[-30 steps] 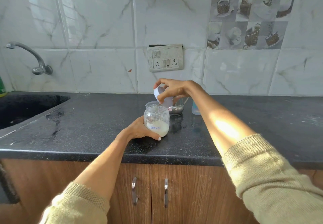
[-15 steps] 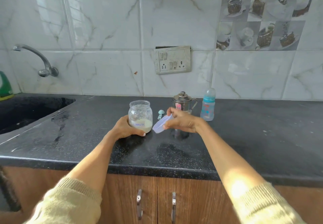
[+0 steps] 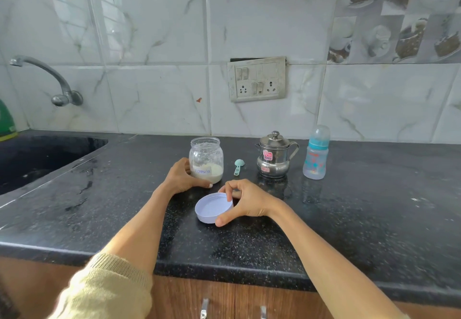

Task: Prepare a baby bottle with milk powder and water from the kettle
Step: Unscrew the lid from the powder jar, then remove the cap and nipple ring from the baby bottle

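A clear jar [image 3: 206,159] labelled formula, partly filled with pale powder, stands open on the black counter [image 3: 349,219]. My left hand [image 3: 183,176] wraps around its lower left side. My right hand [image 3: 245,202] grips the jar's pale lilac lid [image 3: 212,208], which lies upside down on the counter in front of the jar. A small teal scoop [image 3: 237,166] lies to the right of the jar. Further right stand a lidded steel kettle [image 3: 274,155] and a capped baby bottle [image 3: 316,153] with a teal collar.
A black sink [image 3: 37,156] is sunk into the counter at the left, with a wall tap [image 3: 47,77] above it and a green bottle [image 3: 6,119] at its far edge. A switch and socket plate [image 3: 257,78] sits on the tiled wall. Cabinet doors with handles [image 3: 204,311] lie below.
My right hand has lifted the lid off the jar, carried it down towards me and set it upside down on the counter. My left hand stays on the jar.
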Motion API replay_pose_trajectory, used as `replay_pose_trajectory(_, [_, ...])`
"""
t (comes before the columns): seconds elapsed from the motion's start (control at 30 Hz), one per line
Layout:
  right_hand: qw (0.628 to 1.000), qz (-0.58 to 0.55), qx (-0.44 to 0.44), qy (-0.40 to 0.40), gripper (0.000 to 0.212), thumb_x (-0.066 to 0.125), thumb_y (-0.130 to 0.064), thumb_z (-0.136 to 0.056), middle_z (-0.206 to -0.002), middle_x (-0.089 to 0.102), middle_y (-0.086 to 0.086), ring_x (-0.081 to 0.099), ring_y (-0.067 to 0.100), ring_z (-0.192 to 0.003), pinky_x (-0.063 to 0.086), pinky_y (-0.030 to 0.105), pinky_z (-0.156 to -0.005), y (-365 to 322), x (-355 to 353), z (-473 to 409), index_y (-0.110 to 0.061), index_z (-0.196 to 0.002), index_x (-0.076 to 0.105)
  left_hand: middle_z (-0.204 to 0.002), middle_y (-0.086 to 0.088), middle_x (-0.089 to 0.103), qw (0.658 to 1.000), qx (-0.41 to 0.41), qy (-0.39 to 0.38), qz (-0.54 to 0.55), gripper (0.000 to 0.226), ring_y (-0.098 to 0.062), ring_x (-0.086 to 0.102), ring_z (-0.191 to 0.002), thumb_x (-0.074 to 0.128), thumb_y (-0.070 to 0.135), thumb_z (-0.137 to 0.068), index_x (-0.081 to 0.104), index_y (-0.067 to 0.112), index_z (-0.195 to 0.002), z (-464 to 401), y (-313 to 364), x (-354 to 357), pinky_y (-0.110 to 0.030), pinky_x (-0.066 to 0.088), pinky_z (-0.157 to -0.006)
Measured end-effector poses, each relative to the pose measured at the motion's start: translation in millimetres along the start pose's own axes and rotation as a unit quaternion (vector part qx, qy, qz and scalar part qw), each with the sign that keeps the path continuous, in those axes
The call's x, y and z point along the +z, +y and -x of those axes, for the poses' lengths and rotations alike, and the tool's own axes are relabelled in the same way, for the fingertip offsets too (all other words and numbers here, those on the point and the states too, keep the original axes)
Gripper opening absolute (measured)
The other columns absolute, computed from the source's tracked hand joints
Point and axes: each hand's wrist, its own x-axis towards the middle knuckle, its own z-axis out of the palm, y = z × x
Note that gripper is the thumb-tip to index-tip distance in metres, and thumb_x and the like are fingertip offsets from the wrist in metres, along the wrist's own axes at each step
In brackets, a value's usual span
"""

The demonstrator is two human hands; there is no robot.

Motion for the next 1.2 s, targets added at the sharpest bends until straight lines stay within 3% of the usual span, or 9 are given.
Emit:
replay_pose_trajectory(0.13, [0.999, 0.041, 0.013, -0.008, 0.054, 0.090, -0.039, -0.042, -0.115, 0.063, -0.006, 0.056, 0.013, -0.116, 0.044, 0.041, -0.102, 2, 3, -1, -0.023, -0.068, 0.044, -0.106, 0.005, 0.070, 1.000, -0.003, -0.006, -0.001, 0.104, -0.012, 0.066, -0.099, 0.093, 0.049, -0.018, 0.057, 0.020, -0.111, -3, 1, 0, -0.035, 0.053, -0.092])
replay_pose_trajectory(0.3, [0.997, 0.069, 0.017, -0.008, 0.065, 0.085, -0.051, -0.034, -0.110, 0.065, 0.002, 0.057, 0.018, -0.111, 0.047, 0.041, -0.088, -1, 6, 1, -0.024, -0.070, 0.038, -0.106, 0.004, 0.070, 1.000, -0.012, -0.005, 0.002, 0.103, -0.012, 0.066, -0.098, 0.093, 0.048, -0.019, 0.058, 0.018, -0.111, 0, 1, 2, -0.033, 0.053, -0.090])
replay_pose_trajectory(0.43, [0.997, 0.075, 0.012, -0.011, 0.067, 0.085, -0.050, -0.035, -0.111, 0.064, 0.007, 0.058, 0.019, -0.110, 0.047, 0.043, -0.089, -2, 6, 1, -0.022, -0.074, 0.037, -0.117, 0.004, 0.066, 1.000, -0.009, 0.009, 0.016, 0.125, -0.014, 0.062, -0.109, 0.089, 0.060, -0.012, 0.051, 0.018, -0.123, 5, 0, 3, -0.038, 0.050, -0.096])
replay_pose_trajectory(0.5, [0.997, 0.068, 0.015, -0.018, 0.066, 0.087, -0.047, -0.037, -0.113, 0.065, 0.004, 0.057, 0.015, -0.112, 0.044, 0.044, -0.094, -3, 4, 3, -0.022, -0.074, 0.038, -0.139, -0.001, 0.051, 0.999, -0.016, 0.038, 0.017, 0.139, -0.019, 0.049, -0.127, 0.092, 0.056, -0.024, 0.032, 0.013, -0.141, 20, 13, 4, -0.040, 0.041, -0.107])
replay_pose_trajectory(0.6, [0.999, 0.048, 0.023, -0.012, 0.058, 0.089, -0.040, -0.044, -0.117, 0.063, -0.002, 0.056, 0.013, -0.116, 0.042, 0.042, -0.103, -3, -4, 10, -0.026, -0.076, 0.043, -0.157, -0.004, 0.021, 0.994, -0.011, 0.103, 0.044, 0.134, -0.022, 0.025, -0.143, 0.091, 0.040, -0.053, 0.005, 0.012, -0.152, 35, 27, 4, -0.038, 0.027, -0.114])
replay_pose_trajectory(0.83, [0.995, 0.004, 0.062, 0.077, 0.062, 0.090, -0.045, -0.046, -0.124, 0.057, -0.006, 0.048, 0.012, -0.126, 0.039, 0.038, -0.109, 0, -41, 53, -0.031, -0.097, 0.058, -0.159, 0.000, 0.015, 0.975, 0.070, 0.186, 0.104, 0.123, -0.018, 0.017, -0.146, 0.084, 0.046, -0.062, 0.007, 0.014, -0.152, 68, 52, 17, -0.037, 0.022, -0.117])
replay_pose_trajectory(0.97, [0.988, -0.010, 0.068, 0.135, 0.072, 0.090, -0.047, -0.040, -0.117, 0.061, -0.003, 0.054, 0.013, -0.120, 0.043, 0.036, -0.107, -3, -59, 80, -0.026, -0.101, 0.059, -0.140, 0.003, 0.045, 0.975, 0.093, 0.166, 0.112, 0.111, -0.019, 0.042, -0.130, 0.083, 0.059, -0.053, 0.029, 0.014, -0.139, 92, 76, 40, -0.039, 0.037, -0.107])
replay_pose_trajectory(1.1, [0.979, -0.032, 0.086, 0.181, 0.065, 0.090, -0.031, -0.056, -0.121, 0.060, 0.001, 0.053, 0.016, -0.121, 0.043, 0.032, -0.105, 0, -78, 103, -0.021, -0.112, 0.057, -0.157, -0.003, 0.021, 0.978, 0.111, 0.118, 0.131, 0.120, -0.019, 0.022, -0.144, 0.084, 0.048, -0.062, 0.012, 0.014, -0.151, 106, 103, 74, -0.034, 0.025, -0.115])
replay_pose_trajectory(1.2, [0.967, -0.045, 0.090, 0.236, 0.075, 0.088, -0.027, -0.061, -0.128, 0.058, 0.005, 0.053, 0.018, -0.123, 0.042, 0.030, -0.102, 8, -95, 115, -0.012, -0.126, 0.054, -0.153, -0.001, 0.030, 0.984, 0.121, 0.067, 0.109, 0.109, -0.016, 0.035, -0.137, 0.082, 0.042, -0.067, 0.019, 0.011, -0.150, 109, 127, 98, -0.019, 0.029, -0.102])
